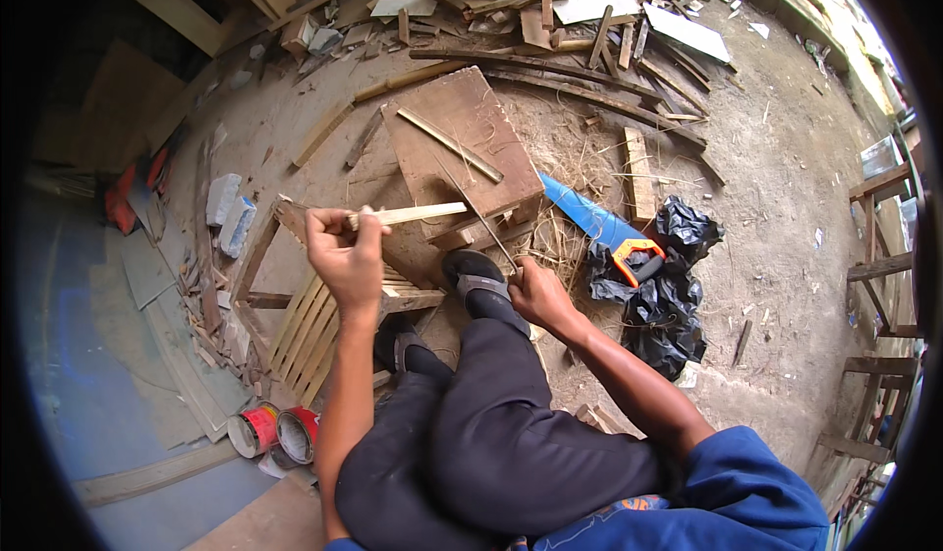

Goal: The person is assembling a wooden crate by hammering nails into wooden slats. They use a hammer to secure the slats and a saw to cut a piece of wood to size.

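sandy dirt floor [776, 188] strewn with scrap wood; left hand [342, 256] clamped on a wooden strip [417, 214], right hand [535, 294] gripping a thin blade [471, 212].

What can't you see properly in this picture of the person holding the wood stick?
- Right hand, head view: its closed grip hides what the thin strand rising from it ends in.
- Pale wood strip: the left hand covers its near end.
- Handsaw: the handle's far side sinks into the black plastic bag.
- Two paint tins: contents too small to tell.
- Wooden frames: cut off by the right edge.
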`<state>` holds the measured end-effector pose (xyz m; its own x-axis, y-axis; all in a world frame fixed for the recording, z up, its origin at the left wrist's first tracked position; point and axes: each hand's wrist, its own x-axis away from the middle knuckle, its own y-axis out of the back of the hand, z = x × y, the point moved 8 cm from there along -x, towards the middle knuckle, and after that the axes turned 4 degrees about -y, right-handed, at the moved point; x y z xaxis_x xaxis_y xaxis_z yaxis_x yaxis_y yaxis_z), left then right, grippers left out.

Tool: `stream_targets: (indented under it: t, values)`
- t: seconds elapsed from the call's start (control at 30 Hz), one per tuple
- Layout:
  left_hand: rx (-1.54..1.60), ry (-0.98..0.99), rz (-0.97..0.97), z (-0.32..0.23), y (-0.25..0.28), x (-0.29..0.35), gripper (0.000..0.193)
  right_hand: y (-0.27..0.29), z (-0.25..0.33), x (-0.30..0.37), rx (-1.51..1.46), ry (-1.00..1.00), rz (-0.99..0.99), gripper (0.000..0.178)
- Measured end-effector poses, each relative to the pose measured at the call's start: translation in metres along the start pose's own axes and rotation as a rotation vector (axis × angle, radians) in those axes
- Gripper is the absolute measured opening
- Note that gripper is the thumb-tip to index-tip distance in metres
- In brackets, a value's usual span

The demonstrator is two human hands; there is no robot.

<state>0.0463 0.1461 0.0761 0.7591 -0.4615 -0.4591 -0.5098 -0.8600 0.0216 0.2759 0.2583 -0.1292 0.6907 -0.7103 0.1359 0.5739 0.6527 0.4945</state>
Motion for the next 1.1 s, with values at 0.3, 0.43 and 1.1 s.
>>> stream_targets:
  t: [0.3, 0.43, 1.1]
  values:
    - [0.048, -0.042, -0.277, -0.075, 0.138, -0.036, 0.011, 0.035, -0.115, 0.109, 0.259, -0.099, -0.136, 0.046]
    - [-0.046, 0.005, -0.171, -0.107, 0.137, -0.026, 0.017, 0.034, -0.161, 0.162, 0.222, -0.172, -0.16, 0.06]
    - [-0.151, 0.099, 0.02, -0.142, 0.139, 0.035, 0.028, 0.011, -0.202, 0.136, 0.205, -0.053, -0.189, 0.032]
